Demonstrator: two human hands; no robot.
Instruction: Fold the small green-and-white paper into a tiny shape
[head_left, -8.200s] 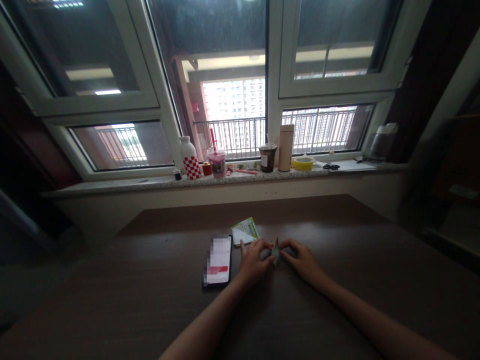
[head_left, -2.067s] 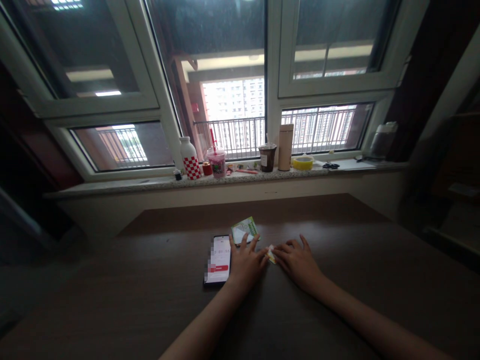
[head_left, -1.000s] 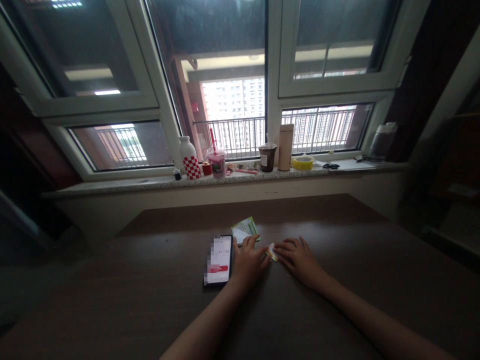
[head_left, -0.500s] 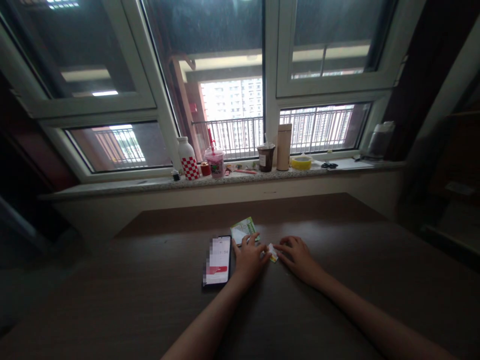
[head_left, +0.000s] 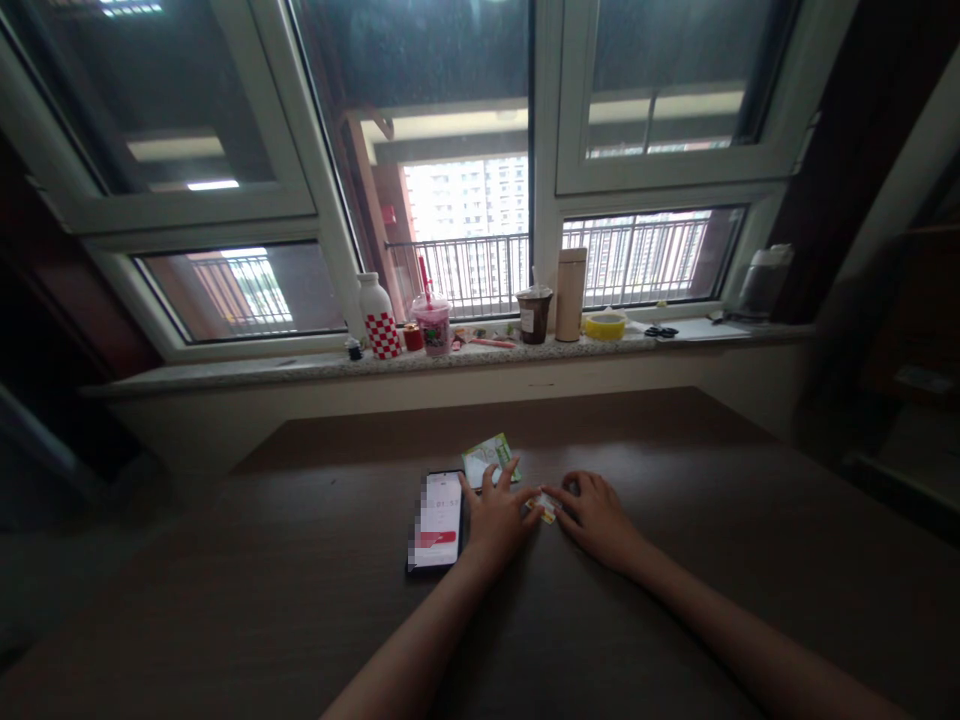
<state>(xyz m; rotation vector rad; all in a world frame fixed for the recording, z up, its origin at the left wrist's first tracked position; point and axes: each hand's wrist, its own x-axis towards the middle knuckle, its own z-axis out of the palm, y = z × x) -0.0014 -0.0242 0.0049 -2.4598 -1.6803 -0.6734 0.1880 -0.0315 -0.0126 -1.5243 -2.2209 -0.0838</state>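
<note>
A small white and yellow piece of paper (head_left: 545,507) lies on the brown table between my two hands. My left hand (head_left: 495,515) has its thumb and index finger at the paper's left edge, holding it there, while the other fingers are spread. From the other side, my right hand (head_left: 596,510) holds the paper's right edge with index finger and thumb, its remaining fingers curled. Just beyond my left fingertips is a flat green and white packet or card (head_left: 484,465), partly covered by them. A phone (head_left: 439,520) with a lit screen lies left of my left hand.
The brown table (head_left: 300,620) reaches to a window wall. On the sill (head_left: 300,370) stand a red-and-white checked bottle (head_left: 380,320), a pink drink cup (head_left: 432,325), a dark drink cup (head_left: 534,315), a tan flask (head_left: 571,295), yellow tape (head_left: 604,327) and scissors (head_left: 661,332).
Both index fingertips have come closer together over the paper, which now shows more yellow. My left hand's other fingers have spread wider. The phone and packet stay put.
</note>
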